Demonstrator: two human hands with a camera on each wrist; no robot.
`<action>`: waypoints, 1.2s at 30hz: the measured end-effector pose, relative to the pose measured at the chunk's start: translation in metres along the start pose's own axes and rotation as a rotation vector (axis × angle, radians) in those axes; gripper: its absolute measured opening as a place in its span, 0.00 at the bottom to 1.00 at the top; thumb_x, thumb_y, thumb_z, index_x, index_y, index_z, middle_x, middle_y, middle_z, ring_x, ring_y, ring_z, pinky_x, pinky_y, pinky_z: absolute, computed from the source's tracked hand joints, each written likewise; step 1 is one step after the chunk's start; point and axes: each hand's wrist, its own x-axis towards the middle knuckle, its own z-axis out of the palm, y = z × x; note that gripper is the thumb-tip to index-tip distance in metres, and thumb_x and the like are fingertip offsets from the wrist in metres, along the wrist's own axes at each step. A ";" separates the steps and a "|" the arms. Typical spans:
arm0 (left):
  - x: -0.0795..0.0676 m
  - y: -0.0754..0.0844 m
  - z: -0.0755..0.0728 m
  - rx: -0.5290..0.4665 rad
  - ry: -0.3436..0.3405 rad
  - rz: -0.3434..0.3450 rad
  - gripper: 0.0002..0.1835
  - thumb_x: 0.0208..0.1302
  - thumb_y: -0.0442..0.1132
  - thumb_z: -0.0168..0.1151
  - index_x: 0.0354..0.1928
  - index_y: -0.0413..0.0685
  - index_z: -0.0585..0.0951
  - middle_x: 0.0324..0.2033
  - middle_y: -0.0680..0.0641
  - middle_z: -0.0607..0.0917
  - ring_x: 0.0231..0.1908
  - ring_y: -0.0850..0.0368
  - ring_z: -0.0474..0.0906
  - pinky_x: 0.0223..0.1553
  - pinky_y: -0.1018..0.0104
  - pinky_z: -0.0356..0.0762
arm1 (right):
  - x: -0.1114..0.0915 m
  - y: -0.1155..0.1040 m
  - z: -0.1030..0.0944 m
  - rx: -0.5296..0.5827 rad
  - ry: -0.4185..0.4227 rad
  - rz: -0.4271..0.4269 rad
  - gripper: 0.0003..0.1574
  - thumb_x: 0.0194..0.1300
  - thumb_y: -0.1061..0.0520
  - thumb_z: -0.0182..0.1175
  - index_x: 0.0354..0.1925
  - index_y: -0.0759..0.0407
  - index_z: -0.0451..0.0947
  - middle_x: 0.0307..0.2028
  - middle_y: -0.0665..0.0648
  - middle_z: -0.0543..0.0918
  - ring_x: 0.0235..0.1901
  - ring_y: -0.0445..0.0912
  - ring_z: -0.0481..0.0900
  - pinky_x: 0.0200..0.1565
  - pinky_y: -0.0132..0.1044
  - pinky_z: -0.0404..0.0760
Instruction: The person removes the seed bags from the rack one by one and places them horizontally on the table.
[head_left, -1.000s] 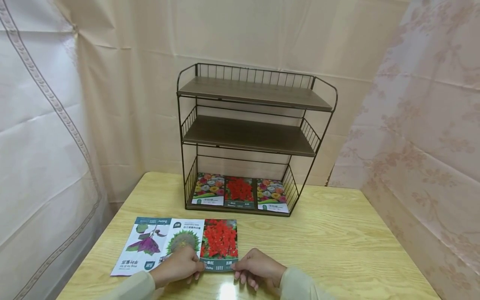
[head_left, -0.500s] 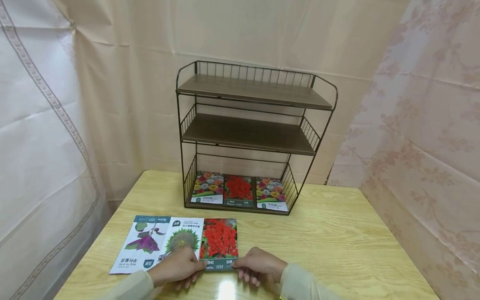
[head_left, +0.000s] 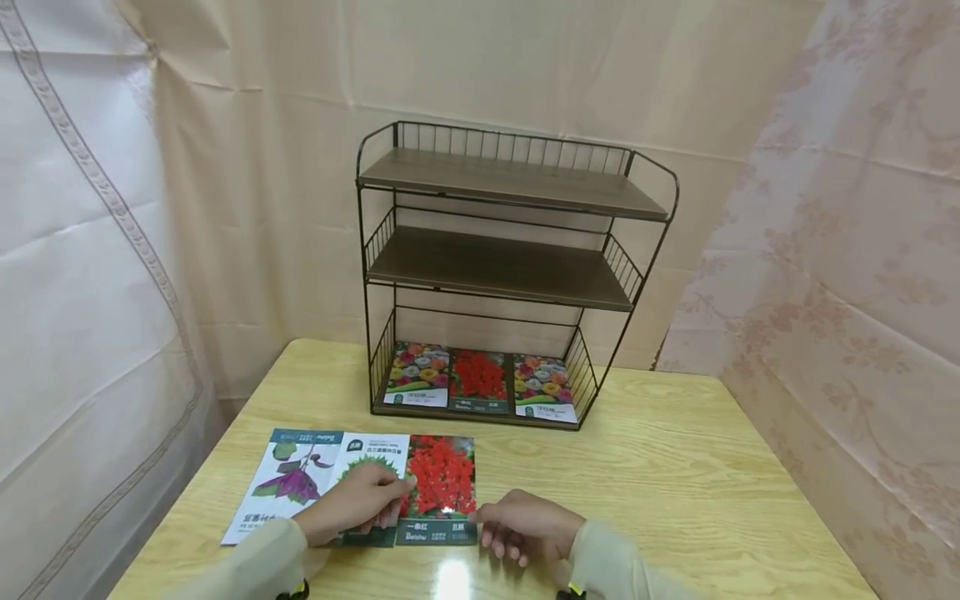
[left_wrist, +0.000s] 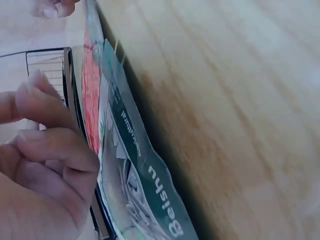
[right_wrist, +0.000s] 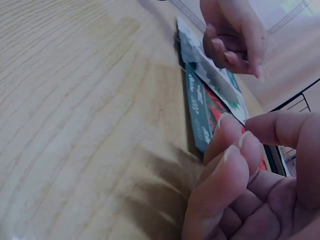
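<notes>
Three seed packets lie side by side on the table: one with a purple leafy plant (head_left: pixel 288 485), a white sunflower packet (head_left: pixel 382 444) and a red-flower packet (head_left: pixel 441 479). My left hand (head_left: pixel 354 503) is over the sunflower packet and hides much of it; its fingers are loosely bent, with nothing between them in the left wrist view. At the red packet's lower right corner, my right hand (head_left: pixel 528 525) has its fingertips right beside the edge. The right wrist view shows those fingers (right_wrist: pixel 220 185) loosely curled, with no packet between them.
A three-tier shelf rack (head_left: pixel 502 265) of dark boards and wire stands at the table's back. Its bottom tier carries two mixed-flower packets, one at the left (head_left: pixel 417 375) and one at the right (head_left: pixel 543 389), around a red-flower packet (head_left: pixel 478 382). Curtains hang behind and at both sides.
My left hand has left the red packet's lower left corner and moved up and left over the sunflower packet. My right hand has drawn slightly right, off the red packet's corner.
</notes>
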 end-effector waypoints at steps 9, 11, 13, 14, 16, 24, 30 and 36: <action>0.024 0.001 -0.012 -0.173 0.060 -0.067 0.32 0.75 0.62 0.55 0.34 0.35 0.82 0.21 0.48 0.81 0.13 0.61 0.65 0.16 0.69 0.61 | 0.012 -0.013 -0.008 0.168 0.001 -0.012 0.24 0.72 0.39 0.59 0.26 0.53 0.80 0.18 0.45 0.76 0.13 0.35 0.61 0.17 0.27 0.65; 0.029 0.002 -0.015 -0.202 0.078 -0.081 0.31 0.76 0.61 0.55 0.34 0.35 0.82 0.21 0.48 0.81 0.14 0.61 0.65 0.16 0.69 0.61 | 0.017 -0.017 -0.009 0.202 0.033 -0.023 0.24 0.72 0.38 0.59 0.27 0.53 0.80 0.18 0.45 0.76 0.14 0.35 0.59 0.17 0.27 0.64; 0.033 0.004 -0.019 -0.228 0.095 -0.088 0.30 0.78 0.58 0.55 0.35 0.35 0.81 0.21 0.48 0.81 0.14 0.62 0.64 0.16 0.69 0.61 | 0.023 -0.022 -0.011 0.220 0.067 -0.041 0.24 0.72 0.38 0.59 0.28 0.53 0.81 0.19 0.45 0.76 0.14 0.35 0.59 0.17 0.27 0.65; 0.036 0.005 -0.021 -0.239 0.107 -0.090 0.29 0.78 0.57 0.54 0.35 0.35 0.81 0.21 0.48 0.80 0.14 0.62 0.64 0.16 0.69 0.62 | 0.026 -0.024 -0.011 0.222 0.082 -0.050 0.24 0.73 0.38 0.59 0.29 0.53 0.80 0.19 0.46 0.76 0.14 0.35 0.59 0.17 0.27 0.65; 0.042 0.007 -0.025 -0.259 0.127 -0.094 0.27 0.79 0.55 0.54 0.35 0.34 0.81 0.21 0.47 0.80 0.14 0.62 0.64 0.17 0.68 0.62 | 0.030 -0.028 -0.013 0.227 0.116 -0.063 0.24 0.73 0.38 0.58 0.30 0.54 0.80 0.20 0.47 0.76 0.15 0.35 0.60 0.18 0.27 0.66; 0.069 0.007 -0.041 -0.244 0.221 -0.111 0.26 0.81 0.51 0.52 0.35 0.34 0.83 0.21 0.46 0.81 0.15 0.62 0.63 0.18 0.67 0.62 | 0.053 -0.043 -0.024 0.273 0.192 -0.074 0.25 0.77 0.38 0.55 0.37 0.58 0.80 0.23 0.48 0.76 0.16 0.35 0.63 0.20 0.26 0.67; 0.083 0.004 -0.049 -0.210 0.262 -0.125 0.25 0.82 0.47 0.48 0.40 0.31 0.84 0.25 0.43 0.84 0.16 0.60 0.66 0.20 0.66 0.65 | 0.072 -0.051 -0.034 0.333 0.252 -0.057 0.29 0.77 0.38 0.56 0.38 0.62 0.80 0.21 0.48 0.75 0.16 0.34 0.62 0.18 0.24 0.67; 0.090 -0.001 -0.058 -0.216 0.319 -0.126 0.23 0.83 0.44 0.46 0.42 0.32 0.84 0.29 0.40 0.86 0.18 0.59 0.67 0.21 0.65 0.66 | 0.091 -0.064 -0.037 0.344 0.258 -0.024 0.32 0.79 0.40 0.53 0.43 0.68 0.82 0.20 0.49 0.77 0.14 0.33 0.64 0.17 0.24 0.68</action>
